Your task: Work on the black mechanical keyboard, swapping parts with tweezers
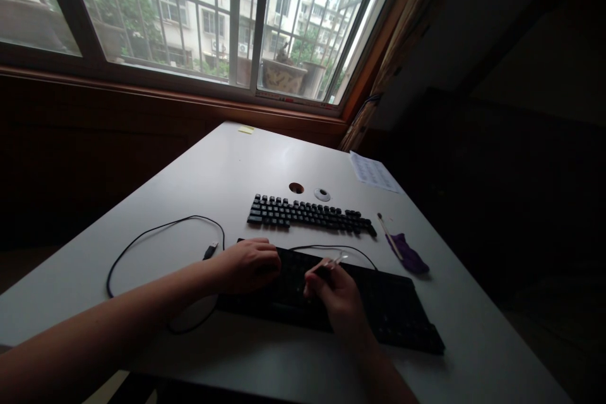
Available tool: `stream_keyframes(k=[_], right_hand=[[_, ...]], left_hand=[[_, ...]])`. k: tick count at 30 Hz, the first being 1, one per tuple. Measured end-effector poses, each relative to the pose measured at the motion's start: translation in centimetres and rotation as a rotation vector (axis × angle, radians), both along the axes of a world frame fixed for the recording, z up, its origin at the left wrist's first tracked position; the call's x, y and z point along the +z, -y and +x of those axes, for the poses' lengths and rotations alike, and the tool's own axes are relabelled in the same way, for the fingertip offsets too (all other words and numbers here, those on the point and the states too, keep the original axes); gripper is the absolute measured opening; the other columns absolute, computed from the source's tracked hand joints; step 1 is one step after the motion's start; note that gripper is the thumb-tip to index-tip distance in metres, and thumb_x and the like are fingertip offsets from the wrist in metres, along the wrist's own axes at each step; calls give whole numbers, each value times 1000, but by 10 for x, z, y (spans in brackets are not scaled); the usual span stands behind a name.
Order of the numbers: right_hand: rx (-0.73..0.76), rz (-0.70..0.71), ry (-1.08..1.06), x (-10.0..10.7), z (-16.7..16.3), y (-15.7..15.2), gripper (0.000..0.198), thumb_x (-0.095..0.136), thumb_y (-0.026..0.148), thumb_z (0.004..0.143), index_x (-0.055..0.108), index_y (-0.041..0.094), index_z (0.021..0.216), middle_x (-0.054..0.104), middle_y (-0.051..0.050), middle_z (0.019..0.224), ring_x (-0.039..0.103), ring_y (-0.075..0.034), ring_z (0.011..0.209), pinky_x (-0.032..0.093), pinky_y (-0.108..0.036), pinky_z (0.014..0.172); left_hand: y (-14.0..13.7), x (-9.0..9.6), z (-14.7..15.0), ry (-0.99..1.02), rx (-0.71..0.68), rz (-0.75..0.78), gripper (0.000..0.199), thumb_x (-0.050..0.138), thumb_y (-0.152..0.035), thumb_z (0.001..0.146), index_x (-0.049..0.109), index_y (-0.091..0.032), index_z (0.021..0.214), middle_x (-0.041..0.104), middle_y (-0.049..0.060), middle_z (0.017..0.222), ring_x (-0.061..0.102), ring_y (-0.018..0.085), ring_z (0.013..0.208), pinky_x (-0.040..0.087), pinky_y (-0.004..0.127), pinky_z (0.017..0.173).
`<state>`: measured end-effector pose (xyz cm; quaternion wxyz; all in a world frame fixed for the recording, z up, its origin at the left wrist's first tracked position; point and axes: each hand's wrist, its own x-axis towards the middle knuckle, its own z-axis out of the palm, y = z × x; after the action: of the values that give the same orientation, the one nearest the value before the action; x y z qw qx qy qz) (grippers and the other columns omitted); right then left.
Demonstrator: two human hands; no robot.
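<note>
At keyboard [294,287] | left hand [250,265] palm-down | right hand [334,287] — curled around tool [341,257], apparently

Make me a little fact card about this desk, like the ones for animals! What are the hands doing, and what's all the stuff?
Table: white
Left hand: on the left part of the black keyboard
Right hand: over the keyboard, holding a small see-through tool, too blurry to name
Behind keyboard: rows of dark keys
Left side: USB plug
Right side: purple cloth, thin stick partly across it
Far right corner: printed paper
</note>
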<state>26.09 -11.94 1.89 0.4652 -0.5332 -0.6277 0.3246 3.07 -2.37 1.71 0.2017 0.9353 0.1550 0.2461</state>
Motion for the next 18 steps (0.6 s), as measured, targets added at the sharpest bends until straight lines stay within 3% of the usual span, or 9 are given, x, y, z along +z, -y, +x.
stream_keyframes(k=[3, 9, 18], right_hand=[[-101, -45, -119, 1, 4, -2, 24, 65, 38, 90, 63, 19, 77, 63, 0, 64, 59, -16, 64, 45, -28, 66], [-131, -67, -176, 2, 3, -6, 25, 70, 43, 86, 65, 18, 79, 65, 0, 65, 60, -17, 65, 47, -29, 68], [-34, -119, -278, 1, 3, -5, 21, 74, 39, 84, 67, 19, 88, 69, 0, 69, 66, -17, 68, 50, -28, 69]], left_hand=[[0, 0, 0, 0, -7, -10, 5, 58, -20, 91, 62, -17, 92, 67, 5, 89, 58, 18, 81, 46, 28, 74], [0, 1, -1, -13, -10, 11, 8, 57, -22, 93, 62, -18, 97, 67, 5, 91, 59, 19, 84, 48, 28, 77], [8, -2, 3, 12, 2, 68, 31, 62, -33, 94, 60, -22, 123, 68, 6, 104, 61, 21, 93, 48, 32, 83]])
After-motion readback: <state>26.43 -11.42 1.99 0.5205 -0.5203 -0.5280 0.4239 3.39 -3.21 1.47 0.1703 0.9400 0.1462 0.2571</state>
